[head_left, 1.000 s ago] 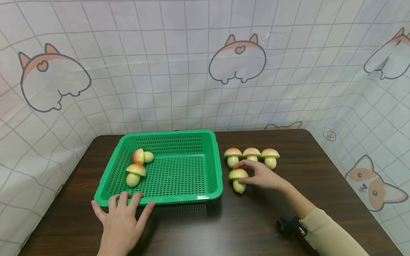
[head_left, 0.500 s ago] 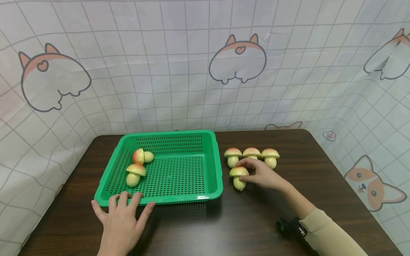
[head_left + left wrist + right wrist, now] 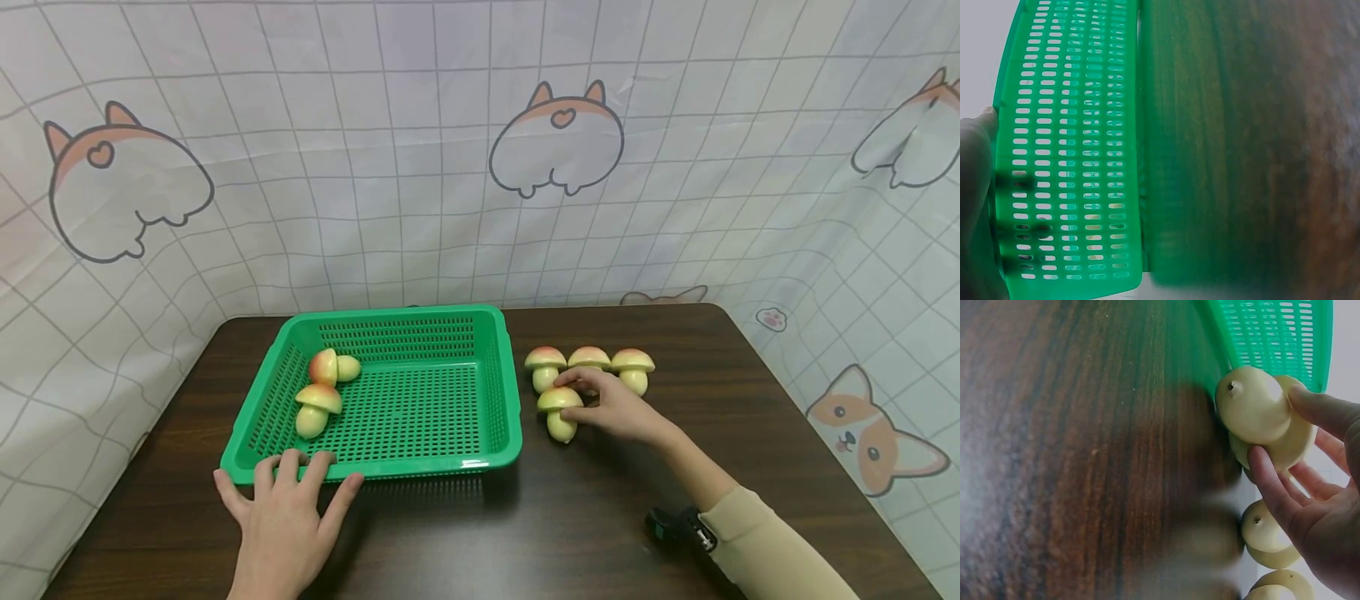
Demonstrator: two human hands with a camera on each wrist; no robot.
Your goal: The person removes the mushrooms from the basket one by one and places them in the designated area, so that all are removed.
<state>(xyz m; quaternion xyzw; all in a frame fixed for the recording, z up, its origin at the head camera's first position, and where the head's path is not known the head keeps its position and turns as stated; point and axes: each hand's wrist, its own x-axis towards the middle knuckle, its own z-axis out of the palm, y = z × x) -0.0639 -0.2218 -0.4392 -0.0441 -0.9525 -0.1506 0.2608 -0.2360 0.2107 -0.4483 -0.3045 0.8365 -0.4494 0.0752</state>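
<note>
Between thumb and fingers, my right hand [image 3: 611, 406] pinches a toy mushroom [image 3: 558, 425] with a yellow stem and reddish cap. In the right wrist view, that mushroom's [image 3: 1250, 403] stem end faces the camera; whether it touches the table is unclear. Behind it a row of similar mushrooms [image 3: 545, 371] lies on the table, the middle one partly hidden by my hand. My left hand [image 3: 288, 521] holds the near-left rim of a green plastic basket [image 3: 420, 468], its fingers hooked over the edge and faintly visible through the wall. Two mushrooms [image 3: 311, 421] lie inside at the left.
The dark wooden table [image 3: 465, 542] reaches back to a white gridded cloth [image 3: 420, 167] with dog drawings, which also hangs along both sides. A black device [image 3: 682, 529] sits at my right wrist by the sleeve.
My right hand has shifted the pinched mushroom slightly away from me, closer to the row behind. The left hand, the basket and the other mushrooms have stayed in place.
</note>
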